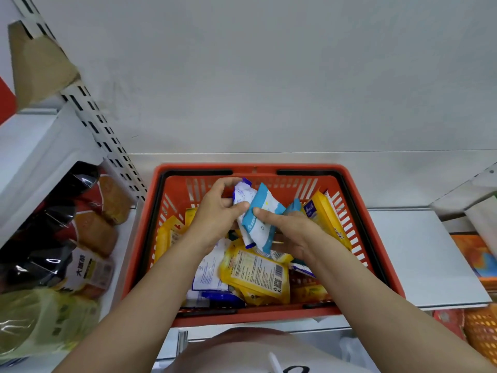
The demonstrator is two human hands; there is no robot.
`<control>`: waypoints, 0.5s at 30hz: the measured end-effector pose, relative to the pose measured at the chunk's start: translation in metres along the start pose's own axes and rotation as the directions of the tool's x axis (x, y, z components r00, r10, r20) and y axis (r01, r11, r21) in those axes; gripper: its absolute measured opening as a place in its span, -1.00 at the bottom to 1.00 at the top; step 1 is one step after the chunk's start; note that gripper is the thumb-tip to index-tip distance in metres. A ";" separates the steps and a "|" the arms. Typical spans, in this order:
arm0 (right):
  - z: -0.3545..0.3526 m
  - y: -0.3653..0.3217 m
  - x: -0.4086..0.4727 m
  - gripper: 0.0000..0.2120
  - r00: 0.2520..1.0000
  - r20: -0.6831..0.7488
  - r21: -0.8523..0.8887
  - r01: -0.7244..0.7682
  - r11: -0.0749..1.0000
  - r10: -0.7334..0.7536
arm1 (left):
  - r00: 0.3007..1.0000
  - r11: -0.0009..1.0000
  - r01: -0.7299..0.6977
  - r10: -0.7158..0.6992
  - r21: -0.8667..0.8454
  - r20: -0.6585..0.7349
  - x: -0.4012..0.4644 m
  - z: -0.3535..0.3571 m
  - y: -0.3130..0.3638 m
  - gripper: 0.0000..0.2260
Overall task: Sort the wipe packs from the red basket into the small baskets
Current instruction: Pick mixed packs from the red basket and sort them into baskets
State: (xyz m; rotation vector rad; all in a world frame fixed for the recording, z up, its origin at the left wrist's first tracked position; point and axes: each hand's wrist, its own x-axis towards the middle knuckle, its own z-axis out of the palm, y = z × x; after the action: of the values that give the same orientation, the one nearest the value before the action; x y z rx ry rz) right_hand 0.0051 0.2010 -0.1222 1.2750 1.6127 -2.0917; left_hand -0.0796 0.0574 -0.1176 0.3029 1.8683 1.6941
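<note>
At the far left of the frame, bagged snacks [88, 232] lie on a white side shelf [32, 146], with a green plastic bag [40, 321] below them. In the centre, the red basket [357, 200] sits on a white shelf board [430, 254], holding yellow packs [255, 275] and white-and-blue packs [209, 275]. Above its middle, the left hand [215, 219] grips a white wipe pack [243, 195], fingers curled over its top and thumb pressed on its front. Just right of it, the right hand [290, 232] pinches a blue-and-white wipe pack [262, 222], thumb on the face, the other fingers hidden behind. The two packs touch. At lower right, part of an orange small basket [481, 335] shows.
</note>
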 end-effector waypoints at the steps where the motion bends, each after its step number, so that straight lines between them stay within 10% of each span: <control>1: -0.001 -0.001 0.000 -0.47 0.998 -0.053 0.039 0.043 0.998 -0.041 | 0.999 1.000 0.010 -0.011 -0.017 -0.038 0.000 -0.001 0.002 -0.66; 5: -0.011 -0.005 -0.010 -0.58 0.944 -0.261 0.181 0.252 0.951 -0.200 | 0.991 0.998 0.036 -0.041 -0.043 -0.127 -0.004 -0.013 0.005 -0.80; 15: -0.045 0.019 -0.067 -0.71 0.937 -0.120 0.272 0.348 0.897 -0.327 | 0.993 0.987 0.048 -0.063 -0.154 -0.096 -0.020 0.007 0.011 -0.82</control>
State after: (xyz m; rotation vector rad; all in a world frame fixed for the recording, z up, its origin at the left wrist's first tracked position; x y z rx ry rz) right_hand 0.0802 0.2108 -0.0876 1.2343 1.7088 -2.6037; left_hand -0.0617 0.0541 -0.1016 0.1052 1.7888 1.8306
